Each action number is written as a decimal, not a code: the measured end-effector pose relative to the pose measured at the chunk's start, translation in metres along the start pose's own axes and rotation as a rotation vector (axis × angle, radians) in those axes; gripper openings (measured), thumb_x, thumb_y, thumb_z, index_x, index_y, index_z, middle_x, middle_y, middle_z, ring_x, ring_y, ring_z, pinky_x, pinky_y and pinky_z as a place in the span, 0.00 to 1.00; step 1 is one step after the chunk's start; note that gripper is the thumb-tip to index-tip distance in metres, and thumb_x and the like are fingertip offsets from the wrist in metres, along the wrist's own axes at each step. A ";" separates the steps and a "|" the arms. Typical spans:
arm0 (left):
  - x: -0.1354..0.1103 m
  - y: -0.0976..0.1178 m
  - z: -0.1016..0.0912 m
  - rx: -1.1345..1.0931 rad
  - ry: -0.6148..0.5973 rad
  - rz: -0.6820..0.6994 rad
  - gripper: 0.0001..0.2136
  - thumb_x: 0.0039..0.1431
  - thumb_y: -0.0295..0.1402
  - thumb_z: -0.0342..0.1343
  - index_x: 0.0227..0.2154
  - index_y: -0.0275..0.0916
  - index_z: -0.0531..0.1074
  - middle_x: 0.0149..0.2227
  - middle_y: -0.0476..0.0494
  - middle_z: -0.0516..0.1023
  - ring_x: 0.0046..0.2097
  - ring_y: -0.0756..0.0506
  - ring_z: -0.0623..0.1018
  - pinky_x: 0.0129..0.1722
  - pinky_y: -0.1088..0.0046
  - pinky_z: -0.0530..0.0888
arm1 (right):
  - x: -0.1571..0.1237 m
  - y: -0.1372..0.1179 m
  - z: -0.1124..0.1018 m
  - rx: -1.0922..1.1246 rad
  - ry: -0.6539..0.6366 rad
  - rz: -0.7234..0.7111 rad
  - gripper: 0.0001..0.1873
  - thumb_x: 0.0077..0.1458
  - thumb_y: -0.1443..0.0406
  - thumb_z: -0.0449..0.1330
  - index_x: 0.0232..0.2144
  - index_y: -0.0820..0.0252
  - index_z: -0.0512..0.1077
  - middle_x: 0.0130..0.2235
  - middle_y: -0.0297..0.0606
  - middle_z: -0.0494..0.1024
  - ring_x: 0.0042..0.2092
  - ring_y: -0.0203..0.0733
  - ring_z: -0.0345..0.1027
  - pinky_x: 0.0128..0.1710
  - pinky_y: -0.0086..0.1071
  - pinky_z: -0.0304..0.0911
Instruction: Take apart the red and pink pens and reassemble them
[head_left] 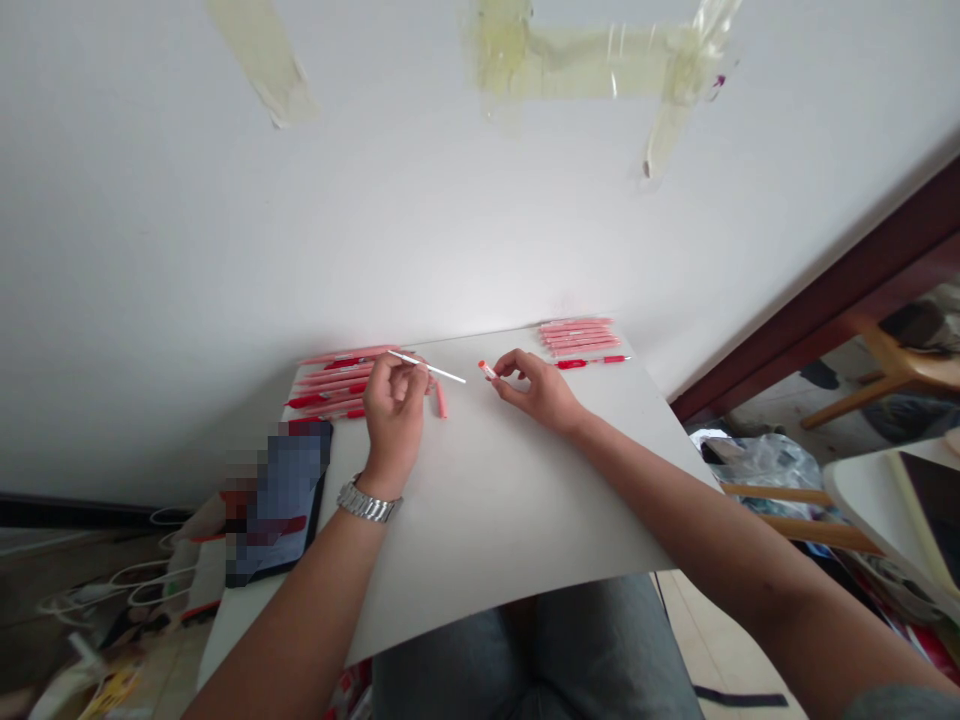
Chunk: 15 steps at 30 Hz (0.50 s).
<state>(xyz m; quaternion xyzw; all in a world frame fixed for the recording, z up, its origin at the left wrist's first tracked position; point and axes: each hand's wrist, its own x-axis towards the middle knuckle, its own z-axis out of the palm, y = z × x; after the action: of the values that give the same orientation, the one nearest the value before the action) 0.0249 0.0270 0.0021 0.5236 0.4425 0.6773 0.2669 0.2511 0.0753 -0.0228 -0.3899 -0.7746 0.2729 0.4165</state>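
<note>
A person seated at a white tabletop pinches a thin white stick between the thumb and fingers of the left hand, a metal watch on that wrist. The right hand grips a short orange-ended piece at its fingertips, just apart from the stick's tip. A pink tube lies beside the left hand, between pink and red pens at left and a row of pink pens near the wall.

Homelike room: taped wall, wooden furniture
</note>
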 end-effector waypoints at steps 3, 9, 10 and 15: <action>0.002 -0.005 0.000 -0.071 0.063 -0.038 0.10 0.65 0.39 0.67 0.39 0.41 0.73 0.36 0.48 0.77 0.35 0.50 0.76 0.38 0.73 0.76 | 0.000 -0.001 0.000 -0.015 -0.019 -0.025 0.06 0.62 0.61 0.64 0.41 0.52 0.74 0.41 0.36 0.83 0.43 0.43 0.75 0.45 0.36 0.70; 0.003 -0.011 0.000 -0.141 0.104 -0.117 0.11 0.63 0.38 0.68 0.36 0.41 0.72 0.35 0.49 0.77 0.35 0.50 0.78 0.38 0.73 0.77 | 0.000 -0.002 -0.001 -0.024 -0.017 -0.019 0.05 0.62 0.62 0.65 0.41 0.53 0.74 0.40 0.35 0.82 0.43 0.43 0.74 0.45 0.36 0.69; 0.002 -0.011 0.000 -0.146 0.102 -0.124 0.11 0.63 0.38 0.68 0.36 0.41 0.72 0.36 0.49 0.77 0.35 0.50 0.78 0.38 0.73 0.77 | 0.000 -0.002 -0.001 -0.025 -0.018 -0.020 0.05 0.62 0.62 0.65 0.41 0.53 0.74 0.40 0.35 0.82 0.43 0.43 0.74 0.45 0.36 0.68; 0.000 -0.009 0.002 -0.158 0.050 -0.159 0.11 0.62 0.39 0.69 0.37 0.41 0.74 0.37 0.48 0.78 0.36 0.51 0.78 0.37 0.75 0.78 | -0.001 -0.003 -0.002 -0.021 -0.016 -0.035 0.05 0.62 0.62 0.65 0.41 0.53 0.75 0.40 0.36 0.82 0.43 0.43 0.75 0.45 0.36 0.69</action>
<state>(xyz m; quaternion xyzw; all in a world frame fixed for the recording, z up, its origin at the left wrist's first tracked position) 0.0262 0.0318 -0.0055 0.4472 0.4343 0.6997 0.3490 0.2515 0.0730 -0.0199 -0.3784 -0.7874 0.2605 0.4111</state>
